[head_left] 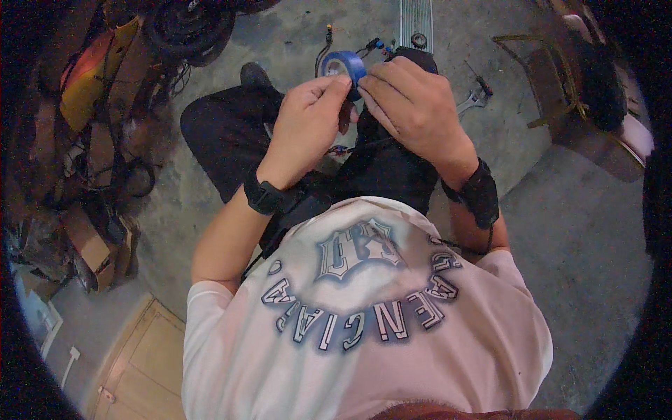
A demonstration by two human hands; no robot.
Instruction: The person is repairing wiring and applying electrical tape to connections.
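A glossy blue roll of tape (355, 64) stands on edge between the hands, at their fingertips. The left hand (311, 103) pinches its near rim between thumb and fingers; the right hand (413, 101) has its fingertips gathered at the roll's right side, though whether they grip it cannot be told. Just beyond the hands are thin dark cables with small coloured connectors (378, 45) and a silver ribbed metal panel (417, 17). Right of the right hand lies a silver adjustable wrench (474, 101), with grey concrete floor (514, 136) stretching past it towards a yellow-edged frame (535, 122).
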